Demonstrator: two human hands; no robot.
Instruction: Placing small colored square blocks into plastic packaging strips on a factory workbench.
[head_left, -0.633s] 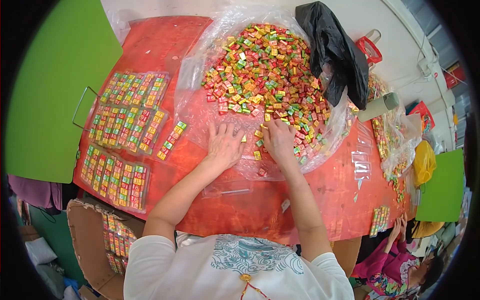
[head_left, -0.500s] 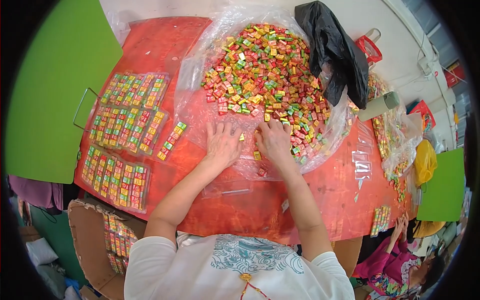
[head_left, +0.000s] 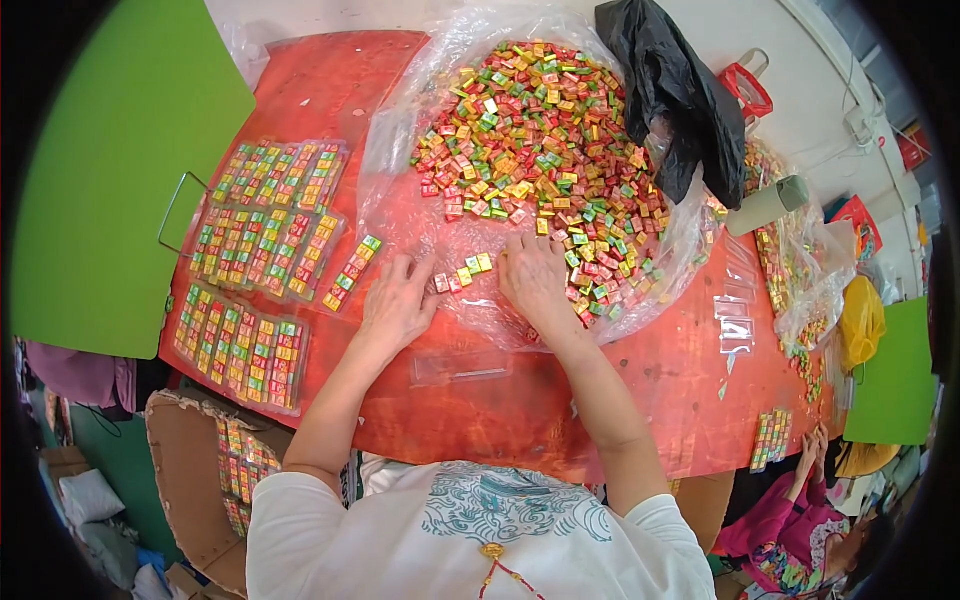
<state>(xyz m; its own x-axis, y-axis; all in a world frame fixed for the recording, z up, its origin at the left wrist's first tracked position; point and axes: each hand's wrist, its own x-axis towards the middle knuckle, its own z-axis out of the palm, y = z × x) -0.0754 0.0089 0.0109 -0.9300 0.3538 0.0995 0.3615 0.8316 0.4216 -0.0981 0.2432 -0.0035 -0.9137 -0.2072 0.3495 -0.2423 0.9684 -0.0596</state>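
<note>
Between my two hands lies a short slanting row of small foil-wrapped cubes [head_left: 463, 273], red and yellow, on clear plastic sheeting. At the row's left end my left hand [head_left: 398, 305] rests with fingers extended and slightly apart, the tips by the last red cube. My right hand [head_left: 537, 285] is at the row's other end, palm down, fingers bent and a little apart; their undersides are hidden. Just beyond it rises a big pile of red, yellow and green wrapped cubes [head_left: 545, 130] on a spread clear plastic bag [head_left: 385, 165].
Filled clear trays [head_left: 240, 345] stand in groups at the left, with one filled strip [head_left: 352, 274] beside them. A clear empty tray [head_left: 462, 367] lies near me. A black bag [head_left: 680, 100] flanks the pile. A cardboard box [head_left: 195, 490] is below left; another person's hands [head_left: 815, 445] are far right.
My left hand has moved left and nearer to me. Several cubes now form a row between my hands, where mainly one yellow cube showed before. My right hand has shifted slightly.
</note>
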